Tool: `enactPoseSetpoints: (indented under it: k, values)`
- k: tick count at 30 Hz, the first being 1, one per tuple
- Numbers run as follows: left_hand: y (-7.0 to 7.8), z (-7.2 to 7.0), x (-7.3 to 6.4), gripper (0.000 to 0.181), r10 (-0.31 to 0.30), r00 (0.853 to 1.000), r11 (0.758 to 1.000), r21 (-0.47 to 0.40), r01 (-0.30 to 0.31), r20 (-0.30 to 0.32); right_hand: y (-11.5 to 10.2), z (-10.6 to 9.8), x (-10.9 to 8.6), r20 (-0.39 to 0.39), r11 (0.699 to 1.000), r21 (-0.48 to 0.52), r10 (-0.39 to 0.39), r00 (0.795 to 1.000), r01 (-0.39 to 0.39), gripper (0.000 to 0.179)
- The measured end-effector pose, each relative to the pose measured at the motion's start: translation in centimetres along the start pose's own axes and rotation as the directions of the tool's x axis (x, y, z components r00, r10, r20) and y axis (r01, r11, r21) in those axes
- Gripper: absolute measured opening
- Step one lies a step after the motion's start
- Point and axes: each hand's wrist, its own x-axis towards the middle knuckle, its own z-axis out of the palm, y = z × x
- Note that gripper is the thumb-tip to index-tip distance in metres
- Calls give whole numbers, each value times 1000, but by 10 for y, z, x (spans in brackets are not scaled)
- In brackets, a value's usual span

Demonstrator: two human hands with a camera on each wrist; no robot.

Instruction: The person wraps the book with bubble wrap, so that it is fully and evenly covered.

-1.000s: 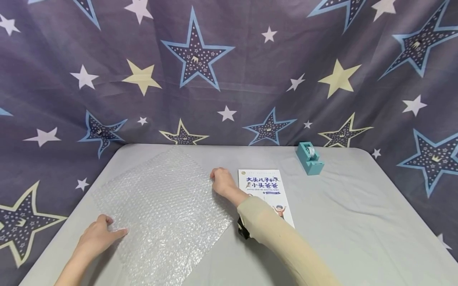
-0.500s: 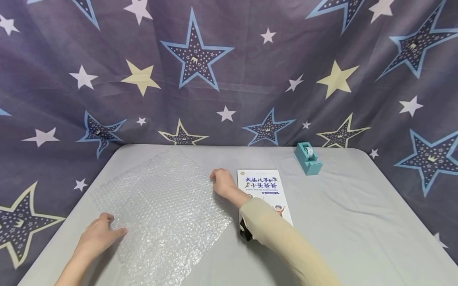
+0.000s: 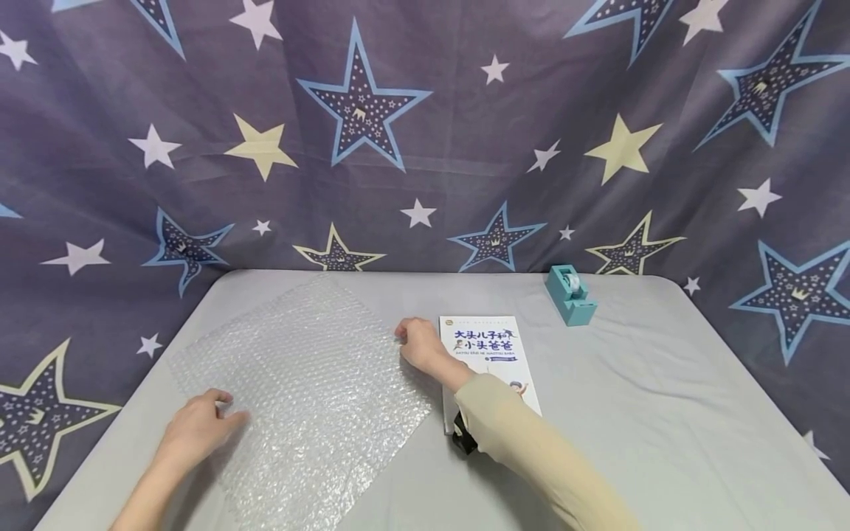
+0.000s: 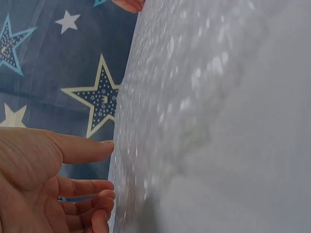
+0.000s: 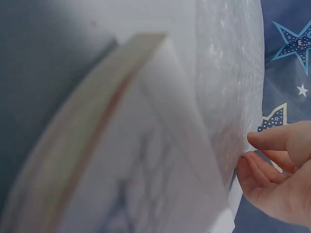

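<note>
A clear sheet of bubble wrap (image 3: 312, 383) lies flat on the left half of the table, turned at a slant. Over its left edge is my left hand (image 3: 198, 429); in the left wrist view its thumb (image 4: 90, 149) and fingers stand apart, fingertips at the sheet's surface. My right hand (image 3: 425, 345) is at the right edge of the wrap, fingers loosely bent. The right wrist view shows a small gap between thumb and fingertips (image 5: 245, 160), with nothing plainly held. A white book (image 3: 481, 346) with Chinese lettering lies under the right forearm, which partly hides it.
A teal tape dispenser (image 3: 572, 299) with a roll of tape stands at the back right of the grey-covered table (image 3: 637, 413). Behind the table hangs a dark curtain (image 3: 451, 133) patterned with stars.
My left hand has shifted a little up and right over the bubble wrap. My right hand has moved slightly right. The sheet lies as before.
</note>
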Motion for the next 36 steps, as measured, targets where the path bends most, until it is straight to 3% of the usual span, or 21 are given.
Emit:
enactPoseSetpoints:
  k: [5,17,27,36]
  values:
    - [10,8,2,51,54,998,999,-8,-54,-35,2,-1,-2,-16,1000,-6,-12,1000,12,27]
    - [31,16,5,48,53,997,998,-33,-55,-56,4,-9,-16,-10,998,35,-50,999,50,22]
    - [53,21,11,45,87,995,993,-81,-91,-52,5,-18,-25,-35,994,103,-43,998,47,19]
    - [71,25,20,40,134,989,985,-102,-140,-69,12,-30,-33,-46,995,93,-20,999,25,20]
